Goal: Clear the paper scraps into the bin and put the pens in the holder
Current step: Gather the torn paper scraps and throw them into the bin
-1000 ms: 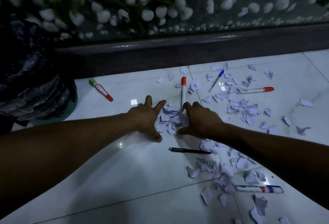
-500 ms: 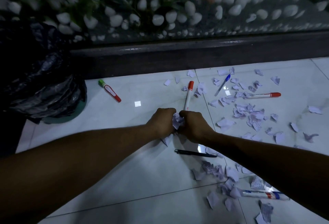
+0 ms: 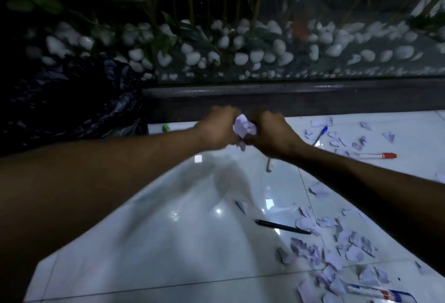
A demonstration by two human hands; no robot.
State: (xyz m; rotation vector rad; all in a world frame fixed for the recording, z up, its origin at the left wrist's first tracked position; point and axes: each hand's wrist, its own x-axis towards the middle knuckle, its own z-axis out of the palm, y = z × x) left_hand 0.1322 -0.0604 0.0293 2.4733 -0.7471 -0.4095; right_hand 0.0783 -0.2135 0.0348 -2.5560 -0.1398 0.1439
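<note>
My left hand (image 3: 216, 127) and my right hand (image 3: 269, 131) are pressed together above the floor, cupping a bunch of paper scraps (image 3: 243, 129) between them. The bin with its black bag (image 3: 72, 100) stands to the left. Loose scraps (image 3: 332, 254) lie scattered on the white tiles to the right. A black pen (image 3: 281, 227) lies near the middle, a red-capped marker (image 3: 375, 156) and a blue pen (image 3: 320, 134) further right, a white and blue marker (image 3: 378, 292) at the bottom right. A green cap (image 3: 165, 128) peeks out behind my left forearm. No holder shows.
A dark wooden ledge (image 3: 313, 95) runs along the back, with glass, white pebbles (image 3: 260, 54) and plants behind it. Part of another marker (image 3: 269, 165) shows under my right wrist.
My hands swept the scraps together on the floor, closed on them and have lifted the bunch up and toward the left, nearer the bin. The camera has tilted up.
</note>
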